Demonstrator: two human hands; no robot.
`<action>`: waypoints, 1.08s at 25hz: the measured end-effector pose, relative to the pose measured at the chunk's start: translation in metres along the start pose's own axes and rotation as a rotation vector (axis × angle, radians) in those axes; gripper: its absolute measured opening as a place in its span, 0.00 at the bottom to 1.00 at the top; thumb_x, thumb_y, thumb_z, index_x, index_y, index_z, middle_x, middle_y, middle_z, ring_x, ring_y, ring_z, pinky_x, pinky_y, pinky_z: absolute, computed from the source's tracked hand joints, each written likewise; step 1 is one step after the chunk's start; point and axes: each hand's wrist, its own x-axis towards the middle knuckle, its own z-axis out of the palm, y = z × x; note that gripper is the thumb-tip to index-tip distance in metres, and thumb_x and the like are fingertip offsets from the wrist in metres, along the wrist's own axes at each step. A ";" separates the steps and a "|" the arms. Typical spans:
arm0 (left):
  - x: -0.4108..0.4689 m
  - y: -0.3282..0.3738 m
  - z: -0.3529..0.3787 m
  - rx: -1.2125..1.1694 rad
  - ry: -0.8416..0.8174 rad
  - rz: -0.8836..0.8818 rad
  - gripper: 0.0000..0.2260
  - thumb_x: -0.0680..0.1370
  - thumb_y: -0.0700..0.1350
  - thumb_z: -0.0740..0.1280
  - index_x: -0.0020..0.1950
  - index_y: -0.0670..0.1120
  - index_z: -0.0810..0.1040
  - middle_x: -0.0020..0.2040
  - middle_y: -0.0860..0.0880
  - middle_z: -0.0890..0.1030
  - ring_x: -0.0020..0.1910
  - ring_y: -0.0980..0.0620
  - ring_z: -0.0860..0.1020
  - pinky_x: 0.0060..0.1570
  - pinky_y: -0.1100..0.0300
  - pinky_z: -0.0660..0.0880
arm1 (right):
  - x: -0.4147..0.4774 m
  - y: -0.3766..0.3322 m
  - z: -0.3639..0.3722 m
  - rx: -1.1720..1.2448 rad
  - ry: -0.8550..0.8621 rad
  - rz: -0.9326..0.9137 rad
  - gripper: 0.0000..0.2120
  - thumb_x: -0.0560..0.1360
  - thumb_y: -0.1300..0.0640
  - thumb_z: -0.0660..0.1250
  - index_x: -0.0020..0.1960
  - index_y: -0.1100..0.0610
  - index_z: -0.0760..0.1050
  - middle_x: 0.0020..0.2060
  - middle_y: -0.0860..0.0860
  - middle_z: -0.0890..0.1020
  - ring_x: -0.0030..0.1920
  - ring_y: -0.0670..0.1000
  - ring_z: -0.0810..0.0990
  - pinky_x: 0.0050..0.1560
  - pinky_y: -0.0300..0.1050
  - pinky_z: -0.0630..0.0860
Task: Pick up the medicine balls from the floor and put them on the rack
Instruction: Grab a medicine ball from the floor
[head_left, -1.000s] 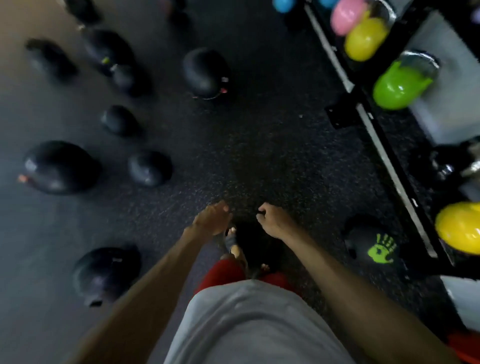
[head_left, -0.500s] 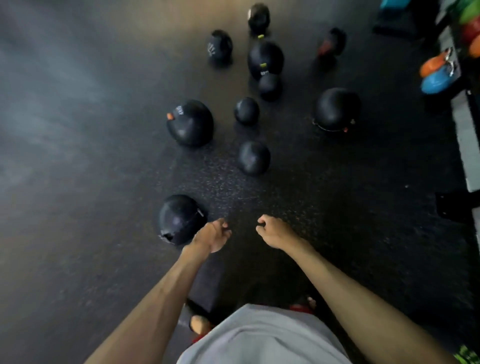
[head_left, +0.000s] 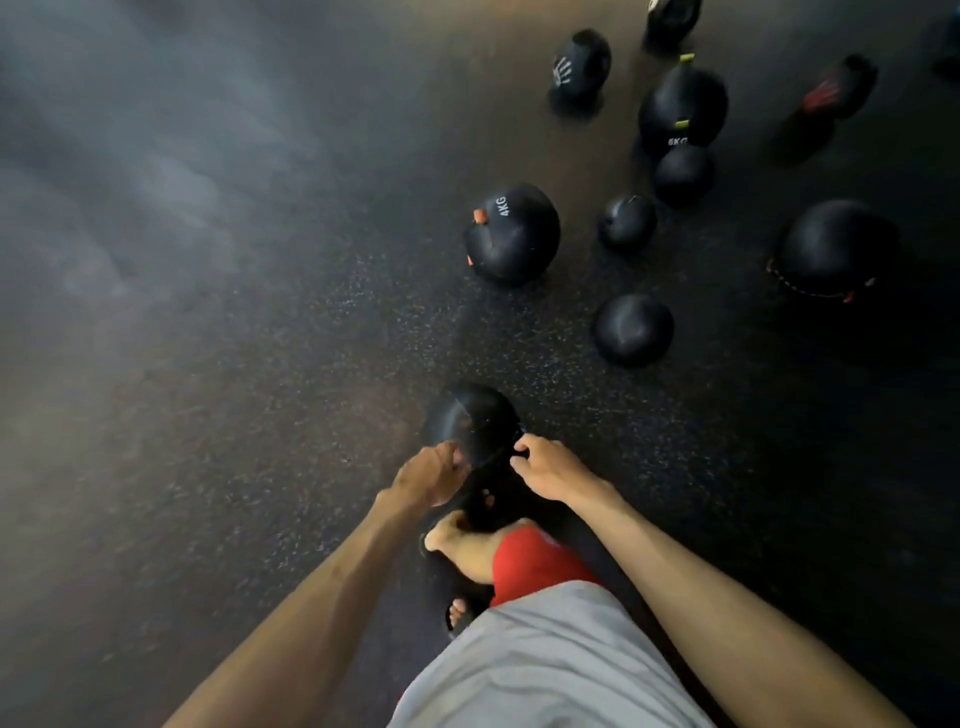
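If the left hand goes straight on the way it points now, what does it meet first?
The nearest medicine ball, right ahead of the left hand; it may already touch, depth is unclear.

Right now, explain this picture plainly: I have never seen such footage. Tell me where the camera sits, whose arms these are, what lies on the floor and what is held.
There is no machine here: a person wears one wide-angle camera on the head, which looks down past a grey shirt at their own bare arms. The left hand and right hand reach to either side of the nearest medicine ball, which lies on the dark floor; whether they grip it yet is unclear. Further off lie more black balls, among them a ball marked 4KG and a small plain ball. The rack is out of view.
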 end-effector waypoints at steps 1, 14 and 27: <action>0.013 -0.005 -0.013 0.007 -0.012 0.002 0.13 0.82 0.51 0.62 0.61 0.46 0.77 0.58 0.42 0.82 0.58 0.40 0.80 0.53 0.51 0.76 | 0.018 -0.009 0.000 0.031 0.005 0.001 0.19 0.83 0.49 0.60 0.71 0.55 0.71 0.66 0.60 0.77 0.67 0.60 0.74 0.64 0.51 0.70; 0.202 -0.024 -0.146 0.443 -0.323 0.361 0.17 0.85 0.46 0.55 0.57 0.43 0.83 0.47 0.39 0.83 0.40 0.40 0.83 0.37 0.53 0.80 | 0.141 -0.082 0.004 0.562 0.165 0.372 0.15 0.82 0.50 0.60 0.65 0.56 0.74 0.59 0.60 0.80 0.58 0.61 0.79 0.54 0.52 0.77; 0.370 0.004 -0.122 1.131 -0.763 0.754 0.12 0.83 0.46 0.60 0.65 0.45 0.74 0.59 0.42 0.80 0.59 0.42 0.79 0.56 0.52 0.76 | 0.269 -0.130 0.094 1.065 0.334 0.942 0.15 0.81 0.53 0.64 0.64 0.58 0.72 0.57 0.58 0.80 0.56 0.59 0.80 0.51 0.46 0.74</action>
